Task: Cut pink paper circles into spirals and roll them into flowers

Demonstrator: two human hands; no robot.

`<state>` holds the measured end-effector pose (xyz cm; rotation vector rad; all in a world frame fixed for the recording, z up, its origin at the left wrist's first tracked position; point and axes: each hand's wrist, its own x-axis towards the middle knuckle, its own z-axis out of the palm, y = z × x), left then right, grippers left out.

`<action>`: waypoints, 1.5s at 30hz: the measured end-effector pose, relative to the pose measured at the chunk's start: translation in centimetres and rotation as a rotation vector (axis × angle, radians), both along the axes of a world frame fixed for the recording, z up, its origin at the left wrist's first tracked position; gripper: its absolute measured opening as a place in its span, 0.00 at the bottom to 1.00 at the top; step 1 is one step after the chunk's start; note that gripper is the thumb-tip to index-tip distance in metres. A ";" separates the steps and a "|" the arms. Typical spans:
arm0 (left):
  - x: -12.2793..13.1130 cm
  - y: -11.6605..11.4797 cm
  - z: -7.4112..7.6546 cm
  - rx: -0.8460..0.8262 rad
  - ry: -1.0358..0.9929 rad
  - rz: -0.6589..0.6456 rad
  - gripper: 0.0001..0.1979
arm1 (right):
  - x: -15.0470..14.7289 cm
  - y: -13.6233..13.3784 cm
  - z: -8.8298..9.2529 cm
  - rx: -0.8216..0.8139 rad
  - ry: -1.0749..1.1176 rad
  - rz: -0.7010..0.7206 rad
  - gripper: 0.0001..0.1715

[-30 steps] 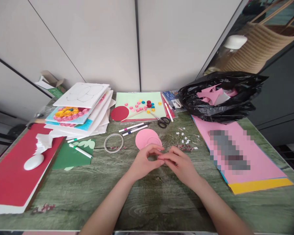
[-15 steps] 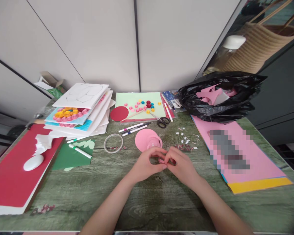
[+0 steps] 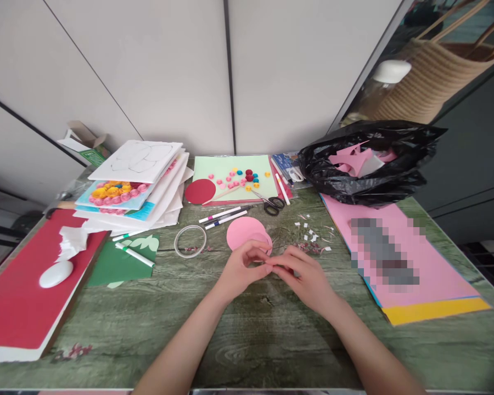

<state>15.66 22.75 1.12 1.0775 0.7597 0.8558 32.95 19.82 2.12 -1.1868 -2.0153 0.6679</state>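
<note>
Just in front of a pink paper circle (image 3: 243, 230), my left hand (image 3: 242, 271) and my right hand (image 3: 308, 277) meet at the fingertips. Both hands are closed in a pinch on a thin pink paper strip (image 3: 270, 262), mostly covered by the fingers. A smaller round pink paper piece, curled or layered, overlaps the circle's right edge behind my left fingers; whether the strip joins it I cannot tell. Left of the circle lies a roll of tape (image 3: 175, 241). Beyond it are several markers (image 3: 226, 219) and black-handled scissors (image 3: 274, 206).
At the back, small coloured paper rolls and a red circle (image 3: 200, 191) lie on a pale green sheet (image 3: 206, 164). A stack of white boards (image 3: 135, 159) stands left, near red board (image 3: 20, 307) and green paper (image 3: 107, 263). A black bag (image 3: 329, 186) and pink sheets (image 3: 440, 263) are right.
My hands have drawn slightly upward and the gap between the fingers has narrowed. The pink strip, visible between my fingers before, is now mostly hidden at the fingertips.
</note>
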 end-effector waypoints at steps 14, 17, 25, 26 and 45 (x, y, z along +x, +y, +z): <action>0.2 -0.4 0.4 0.044 0.055 -0.043 0.17 | -0.3 -0.2 -0.2 0.090 0.000 -0.036 0.10; 0.2 -0.4 0.6 0.069 0.048 -0.065 0.17 | -0.3 -0.2 -0.1 0.084 -0.003 -0.048 0.06; 0.1 -0.5 0.7 0.065 0.068 -0.130 0.18 | -0.5 -0.2 0.1 0.087 0.031 -0.044 0.07; 0.1 -0.5 0.7 0.060 0.060 -0.134 0.18 | -0.5 -0.2 0.1 0.088 0.029 -0.043 0.07; 0.0 -0.3 0.9 -0.099 -0.086 -0.107 0.22 | -0.5 -0.3 0.4 0.050 0.014 -0.017 0.08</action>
